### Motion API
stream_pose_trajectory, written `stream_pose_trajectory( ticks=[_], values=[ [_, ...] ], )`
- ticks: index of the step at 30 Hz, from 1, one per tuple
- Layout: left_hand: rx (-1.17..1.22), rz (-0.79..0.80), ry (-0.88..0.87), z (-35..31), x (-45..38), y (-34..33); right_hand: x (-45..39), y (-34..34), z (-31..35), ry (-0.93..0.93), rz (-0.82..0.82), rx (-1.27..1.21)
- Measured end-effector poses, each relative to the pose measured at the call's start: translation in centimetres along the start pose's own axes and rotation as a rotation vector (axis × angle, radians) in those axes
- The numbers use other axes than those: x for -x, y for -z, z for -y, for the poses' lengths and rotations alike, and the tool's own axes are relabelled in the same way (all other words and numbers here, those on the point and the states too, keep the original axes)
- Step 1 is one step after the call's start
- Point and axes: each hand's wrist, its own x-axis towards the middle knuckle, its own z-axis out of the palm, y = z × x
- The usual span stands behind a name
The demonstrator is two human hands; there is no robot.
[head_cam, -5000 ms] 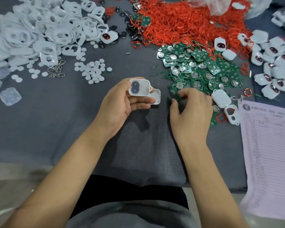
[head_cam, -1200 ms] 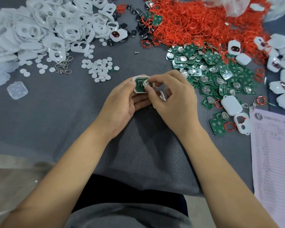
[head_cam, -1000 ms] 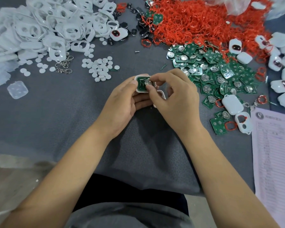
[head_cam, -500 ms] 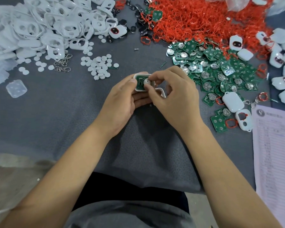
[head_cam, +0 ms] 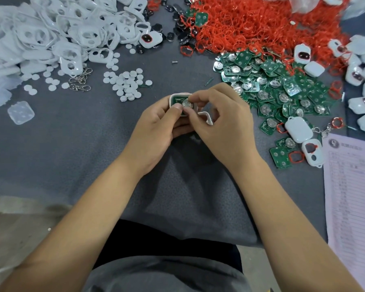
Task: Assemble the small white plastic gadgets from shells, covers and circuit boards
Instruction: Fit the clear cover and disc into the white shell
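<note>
My left hand [head_cam: 156,131] grips a small white shell [head_cam: 174,97] with a green circuit board [head_cam: 178,101] and its round silver battery lying inside. My right hand [head_cam: 221,121] pinches the board at the battery with thumb and forefinger. A second white cover [head_cam: 207,119] is tucked under my right fingers. Loose green circuit boards [head_cam: 282,89] lie in a heap to the right.
White covers [head_cam: 57,36] are piled at the back left, with small white discs [head_cam: 126,83] and metal clasps [head_cam: 80,81] in front. Red rings [head_cam: 251,24] fill the back. Finished white gadgets [head_cam: 362,81] sit far right, above a printed sheet [head_cam: 350,197].
Five seconds ago my right hand was reaching into the circuit boards and the shell was empty. A board now sits in the shell, and my right fingers have kept pressing it.
</note>
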Motion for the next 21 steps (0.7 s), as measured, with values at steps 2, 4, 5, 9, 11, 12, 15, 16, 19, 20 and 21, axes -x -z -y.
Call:
stream_pose_trajectory(
  ticks=[2, 4, 5, 9, 11, 12, 15, 16, 19, 20, 21],
  values=[
    [0.011, -0.007, 0.003, -0.1, 0.0, 0.0, 0.0, -0.1, 0.0, 0.008, -0.003, 0.005],
    [0.021, -0.012, 0.006, -0.1, 0.0, 0.0, 0.0, -0.1, -0.1, 0.018, -0.006, 0.004],
    [0.029, -0.017, 0.006, -0.2, 0.0, -0.1, -0.1, -0.1, -0.1, 0.024, -0.015, -0.007],
    [0.090, -0.082, 0.034, -0.3, 0.0, -0.3, -0.5, 0.5, -0.7, 0.000, -0.116, -0.056],
    [0.105, -0.094, 0.045, -0.3, 0.0, -0.3, -0.7, 0.9, -1.2, -0.033, -0.158, -0.043],
    [0.105, -0.097, 0.046, -0.4, -0.1, -0.3, -0.8, 1.1, -1.5, -0.045, -0.174, -0.034],
    [0.072, -0.114, 0.025, -0.3, -0.1, -0.2, -0.8, 1.3, -1.9, -0.058, -0.192, -0.024],
    [0.052, -0.116, 0.012, -0.2, 0.0, -0.1, -0.9, 1.3, -1.9, -0.059, -0.189, -0.021],
    [0.015, -0.116, -0.018, -0.1, 0.1, 0.0, -0.8, 1.1, -1.8, -0.061, -0.172, -0.028],
    [0.012, -0.118, -0.022, 0.0, 0.1, 0.0, -0.8, 1.0, -1.7, -0.059, -0.166, -0.029],
    [0.014, -0.120, -0.024, 0.0, 0.2, -0.1, -0.8, 0.9, -1.7, -0.054, -0.157, -0.028]
  ],
)
